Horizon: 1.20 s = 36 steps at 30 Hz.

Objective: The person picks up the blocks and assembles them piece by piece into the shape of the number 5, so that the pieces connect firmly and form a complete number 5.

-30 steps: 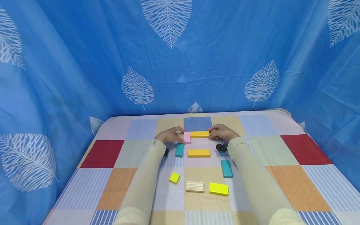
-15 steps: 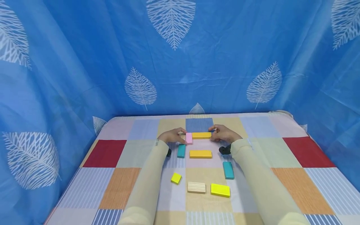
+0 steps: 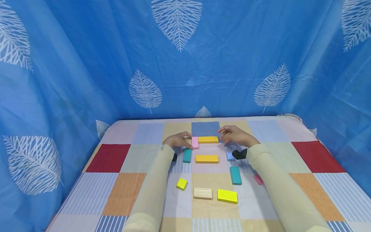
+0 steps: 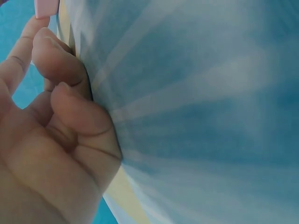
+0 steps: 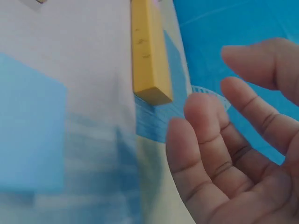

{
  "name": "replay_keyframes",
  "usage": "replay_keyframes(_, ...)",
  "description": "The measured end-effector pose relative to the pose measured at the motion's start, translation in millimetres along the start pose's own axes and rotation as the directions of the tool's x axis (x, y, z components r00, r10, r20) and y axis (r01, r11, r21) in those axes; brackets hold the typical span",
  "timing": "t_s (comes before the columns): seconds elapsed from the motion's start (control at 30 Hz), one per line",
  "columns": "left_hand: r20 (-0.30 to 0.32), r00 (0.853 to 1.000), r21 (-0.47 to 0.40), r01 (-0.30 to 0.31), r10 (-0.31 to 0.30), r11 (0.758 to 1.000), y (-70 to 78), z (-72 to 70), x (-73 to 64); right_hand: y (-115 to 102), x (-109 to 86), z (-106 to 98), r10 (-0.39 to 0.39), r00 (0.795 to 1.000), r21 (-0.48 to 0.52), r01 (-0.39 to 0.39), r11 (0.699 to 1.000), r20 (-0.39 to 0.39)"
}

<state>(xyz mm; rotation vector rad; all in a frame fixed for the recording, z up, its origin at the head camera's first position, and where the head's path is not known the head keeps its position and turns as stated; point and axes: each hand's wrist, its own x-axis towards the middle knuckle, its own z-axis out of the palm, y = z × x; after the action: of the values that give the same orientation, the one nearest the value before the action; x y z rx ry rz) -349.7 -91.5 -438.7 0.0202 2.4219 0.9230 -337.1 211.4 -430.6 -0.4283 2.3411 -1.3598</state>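
On the patchwork cloth, my left hand point(image 3: 178, 140) pinches a small pink block point(image 3: 195, 143) by its ends, between thumb and a finger. In the left wrist view a fingertip meets the pink block point(image 4: 46, 8), while other fingers curl by the cloth. An orange-yellow block point(image 3: 208, 139) lies end-on against the pink one's right side, forming a corner. Just right of that block, my right hand point(image 3: 238, 135) is held with loosely bent fingers and nothing in them. The right wrist view has a gap between those fingers and the orange-yellow block point(image 5: 149, 51).
Nearer lie a second orange-yellow block point(image 3: 207, 159), teal blocks point(image 3: 186, 155) point(image 3: 235, 175), a light blue block point(image 3: 230, 157), a yellow square point(image 3: 181, 184), a ridged wooden block point(image 3: 202, 193) and a yellow block point(image 3: 227, 196). A red-pink block point(image 3: 258, 179) lies beside the right sleeve. Blue curtain point(image 3: 203, 80) hangs behind.
My right hand has let go of the orange-yellow block's right end and shifted right. The light blue and red-pink blocks now show. The left hand stays on the pink block.
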Motion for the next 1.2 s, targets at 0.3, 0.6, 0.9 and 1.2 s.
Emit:
replay_keyframes(0.3,0.001,1.000,0.000,-0.021,0.021,1.000,-2.3,0.9,-0.4,13.3,-14.5,-11.4,-0.014,0.987,-0.006,0.013,1.000,-0.163)
replay_keyframes(0.6,-0.011,1.000,-0.001,-0.009,0.009,1.000,-1.5,1.7,0.4,30.9,-30.7,-18.9,0.012,0.967,0.024,-0.006,1.000,-0.256)
replay_keyframes(0.9,-0.018,1.000,-0.021,-0.017,0.016,1.000,-0.7,3.0,-0.7,41.0,-47.0,-23.3,0.022,0.938,-0.015,-0.028,0.999,-0.345)
replay_keyframes(1.2,-0.026,1.000,-0.026,0.000,-0.001,1.000,-2.1,2.4,-1.8,47.9,-52.7,-27.4,0.173,0.917,0.023,-0.176,0.984,-0.359)
